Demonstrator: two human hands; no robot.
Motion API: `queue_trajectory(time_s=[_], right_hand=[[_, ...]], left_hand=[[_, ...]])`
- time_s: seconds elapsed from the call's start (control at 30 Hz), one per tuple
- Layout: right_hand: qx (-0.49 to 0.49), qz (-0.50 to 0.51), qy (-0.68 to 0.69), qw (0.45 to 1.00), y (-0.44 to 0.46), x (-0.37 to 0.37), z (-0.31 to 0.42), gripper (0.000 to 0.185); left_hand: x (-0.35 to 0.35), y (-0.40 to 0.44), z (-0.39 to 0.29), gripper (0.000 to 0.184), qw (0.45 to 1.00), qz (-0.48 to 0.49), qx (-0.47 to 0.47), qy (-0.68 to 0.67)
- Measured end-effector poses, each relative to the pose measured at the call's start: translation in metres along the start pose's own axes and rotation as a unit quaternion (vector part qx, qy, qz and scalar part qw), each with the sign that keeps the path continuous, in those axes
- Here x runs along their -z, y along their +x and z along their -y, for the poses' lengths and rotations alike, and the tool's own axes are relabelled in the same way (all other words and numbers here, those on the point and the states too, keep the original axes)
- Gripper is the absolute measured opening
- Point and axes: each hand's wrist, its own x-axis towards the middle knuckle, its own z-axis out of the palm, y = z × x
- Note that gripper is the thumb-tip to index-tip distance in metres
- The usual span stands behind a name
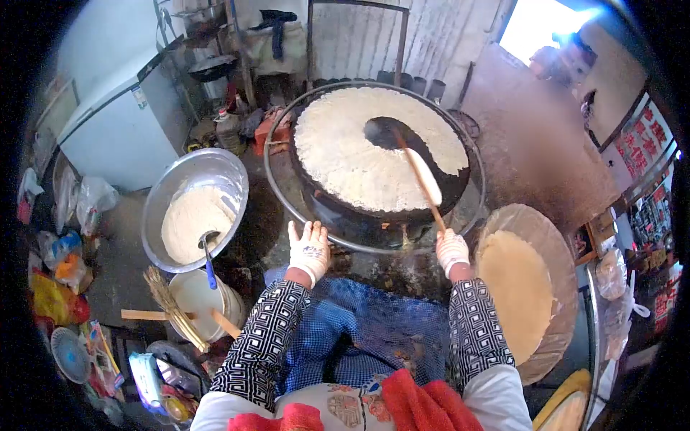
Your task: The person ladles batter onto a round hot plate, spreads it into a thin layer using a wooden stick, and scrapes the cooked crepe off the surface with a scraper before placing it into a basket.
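Observation:
Gloved in white, my left hand [309, 251] is spread near the front rim of the metal ring [280, 205], holding nothing. My right hand [451, 249], also gloved, is wrapped round the handle of a wooden spreader [420, 177]. Its blade lies against a roll of pale batter [422, 172] on the large round griddle [460, 190]. A thin layer of batter [345, 154] covers much of the griddle. Dark surface shows at the centre and to the right, beside the batter roll.
A metal bowl of batter [154, 215] with a blue-handled ladle [209, 266] stands left, above a white bucket [233, 305]. At right is a lined round basket [564, 287] holding flat tan sheets [514, 294]. Another person [564, 61] is at the upper right.

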Motion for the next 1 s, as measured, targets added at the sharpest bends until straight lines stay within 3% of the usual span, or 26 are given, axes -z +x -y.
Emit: queue_trajectory(time_s=[0.13,0.27,0.33,0.43,0.57,0.63,0.73,0.93,1.0], right_hand=[[-0.052,0.017,-0.001,0.999,-0.004,0.007,-0.006,0.034],[0.0,0.025,-0.009,1.0,-0.01,0.008,0.012,0.035],[0.033,0.018,-0.016,0.999,-0.014,-0.016,0.011,0.033],[-0.037,-0.028,0.003,0.999,0.0,-0.016,-0.01,0.034],[0.012,-0.011,-0.026,1.0,-0.005,-0.003,0.004,0.033],[-0.005,0.017,0.116,0.993,0.012,-0.06,-0.028,0.032],[-0.028,-0.029,-0.02,0.999,0.005,-0.026,-0.031,0.031],[0.063,-0.032,-0.026,0.997,-0.013,-0.016,-0.002,0.032],[0.009,-0.056,-0.017,0.998,-0.002,-0.033,-0.025,0.031]], left_hand=[[-0.002,0.003,0.009,0.048,0.999,-0.006,0.018,-0.029],[0.016,0.004,0.002,0.052,0.999,0.031,0.031,-0.003],[0.015,-0.002,-0.015,0.051,0.996,-0.018,-0.04,-0.073],[-0.01,-0.012,-0.029,0.052,0.997,-0.053,-0.038,-0.047],[-0.02,-0.008,-0.014,0.055,0.997,-0.063,-0.046,-0.008],[-0.022,-0.003,-0.012,0.051,0.997,-0.064,-0.034,0.01],[-0.024,-0.001,-0.005,0.047,0.996,-0.085,-0.032,0.01],[-0.026,0.001,0.002,0.052,0.999,-0.039,-0.004,0.037],[-0.01,0.001,0.002,0.051,1.0,0.021,0.011,0.021]])
